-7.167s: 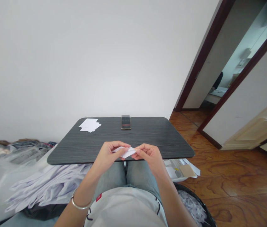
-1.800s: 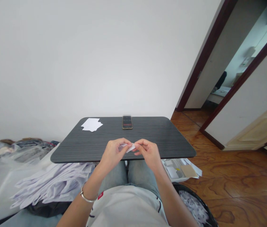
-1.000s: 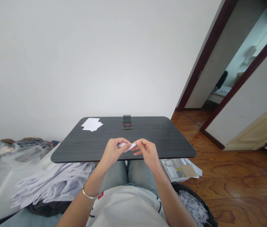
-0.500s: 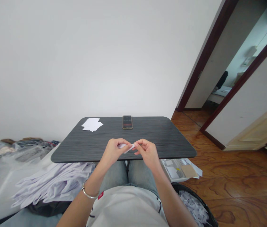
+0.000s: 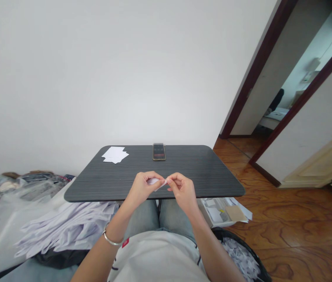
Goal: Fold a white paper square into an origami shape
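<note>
Above the near edge of the dark table (image 5: 95, 184), both hands meet at a small white folded piece (image 5: 159, 185) that looks like paper or cloth. My left hand (image 5: 144, 185) is closed, pinching it between thumb and fingers. The thumb and index finger of my right hand (image 5: 183, 190) pinch the piece's right tip. Fingers cover much of the piece, so its full shape is hidden. Several white paper-like pieces (image 5: 114, 155) lie overlapped at the table's far left. A phone (image 5: 159, 152) rests at the far middle.
White cloth (image 5: 69, 227) lies heaped left of my legs. Below the table's right side sits a white bin (image 5: 219, 213) holding papers and a tan piece. A black bag (image 5: 260, 256) of white scraps stands on the wooden floor (image 5: 295, 223). The wall (image 5: 125, 78) borders the table's far edge.
Both hands stay almost in place, still pinching the white piece. The right fingertips have shifted very slightly; the view has moved a little.
</note>
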`<state>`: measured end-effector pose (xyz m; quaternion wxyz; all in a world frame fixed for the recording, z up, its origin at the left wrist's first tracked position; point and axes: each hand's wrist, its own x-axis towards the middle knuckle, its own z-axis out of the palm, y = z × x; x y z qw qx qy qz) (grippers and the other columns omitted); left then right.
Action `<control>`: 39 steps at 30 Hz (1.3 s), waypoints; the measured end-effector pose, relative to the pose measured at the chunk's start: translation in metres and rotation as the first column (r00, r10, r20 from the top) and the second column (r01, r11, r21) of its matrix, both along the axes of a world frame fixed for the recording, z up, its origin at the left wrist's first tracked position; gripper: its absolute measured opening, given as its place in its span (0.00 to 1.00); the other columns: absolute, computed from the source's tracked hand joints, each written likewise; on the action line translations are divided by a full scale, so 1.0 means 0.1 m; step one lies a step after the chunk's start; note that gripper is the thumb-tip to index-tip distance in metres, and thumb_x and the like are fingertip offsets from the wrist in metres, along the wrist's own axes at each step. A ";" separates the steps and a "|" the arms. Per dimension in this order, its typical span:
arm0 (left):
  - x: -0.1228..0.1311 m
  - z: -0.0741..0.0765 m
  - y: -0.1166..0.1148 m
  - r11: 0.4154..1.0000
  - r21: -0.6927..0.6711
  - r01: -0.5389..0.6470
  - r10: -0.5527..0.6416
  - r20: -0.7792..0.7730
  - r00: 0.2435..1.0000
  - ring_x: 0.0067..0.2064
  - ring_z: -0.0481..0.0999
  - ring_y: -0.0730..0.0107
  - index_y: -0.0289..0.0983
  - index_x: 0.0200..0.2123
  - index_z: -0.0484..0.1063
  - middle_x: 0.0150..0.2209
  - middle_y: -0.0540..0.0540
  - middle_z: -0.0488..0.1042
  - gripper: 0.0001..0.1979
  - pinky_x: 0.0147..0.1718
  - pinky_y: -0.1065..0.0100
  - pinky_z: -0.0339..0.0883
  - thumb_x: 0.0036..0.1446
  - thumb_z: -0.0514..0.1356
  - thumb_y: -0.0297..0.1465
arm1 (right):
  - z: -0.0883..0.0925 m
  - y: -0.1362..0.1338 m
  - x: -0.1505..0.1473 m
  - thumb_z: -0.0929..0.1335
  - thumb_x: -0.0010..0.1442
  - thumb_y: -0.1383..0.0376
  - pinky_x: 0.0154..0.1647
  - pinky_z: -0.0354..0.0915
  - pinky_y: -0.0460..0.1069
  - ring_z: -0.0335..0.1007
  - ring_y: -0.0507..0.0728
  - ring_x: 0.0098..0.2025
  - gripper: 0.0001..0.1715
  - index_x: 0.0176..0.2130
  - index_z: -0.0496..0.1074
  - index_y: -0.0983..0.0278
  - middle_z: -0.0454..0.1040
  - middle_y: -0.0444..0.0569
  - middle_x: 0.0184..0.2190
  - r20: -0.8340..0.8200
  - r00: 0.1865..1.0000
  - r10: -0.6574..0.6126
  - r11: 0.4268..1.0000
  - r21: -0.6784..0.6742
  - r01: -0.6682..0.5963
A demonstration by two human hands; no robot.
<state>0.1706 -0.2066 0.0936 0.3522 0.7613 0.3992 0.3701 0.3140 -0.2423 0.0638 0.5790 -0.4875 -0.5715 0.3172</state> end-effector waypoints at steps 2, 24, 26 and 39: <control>-0.03 0.00 0.02 0.999 -0.031 0.027 -0.027 -0.006 1.000 0.22 0.65 0.76 0.31 0.27 0.76 0.22 0.47 0.73 0.14 0.22 0.75 0.55 0.48 0.58 0.37 | 0.01 0.00 0.00 0.65 0.53 0.58 0.25 0.72 0.48 0.71 0.54 0.26 0.12 0.27 0.69 0.65 0.72 0.45 0.22 -0.035 0.999 0.018 1.000 -0.013 -0.018; -0.20 -0.04 0.05 0.900 -0.315 0.301 -0.259 0.169 0.951 0.27 0.64 0.76 0.31 0.50 0.66 0.35 0.43 0.74 0.21 0.25 0.76 0.52 0.51 0.54 0.30 | -0.07 0.09 0.11 0.66 0.51 0.59 0.24 0.71 0.49 0.70 0.54 0.26 0.11 0.26 0.68 0.65 0.70 0.44 0.20 -0.097 0.995 0.009 0.997 -0.078 -0.017; -0.21 -0.05 0.05 0.898 -0.299 0.323 -0.286 0.161 0.945 0.29 0.65 0.76 0.32 0.52 0.64 0.36 0.43 0.73 0.22 0.26 0.75 0.53 0.52 0.54 0.29 | -0.07 0.09 0.11 0.66 0.50 0.58 0.25 0.71 0.49 0.70 0.54 0.25 0.12 0.25 0.68 0.65 0.71 0.44 0.20 -0.106 0.994 0.021 0.996 -0.085 -0.030; -0.21 -0.04 0.02 0.902 -0.368 0.225 -0.162 0.195 0.967 0.27 0.64 0.75 0.32 0.50 0.66 0.28 0.46 0.71 0.21 0.25 0.75 0.54 0.53 0.50 0.34 | -0.03 0.07 0.12 0.67 0.51 0.56 0.28 0.72 0.50 0.71 0.54 0.25 0.13 0.26 0.68 0.65 0.72 0.45 0.20 -0.134 0.989 0.065 0.995 -0.065 -0.074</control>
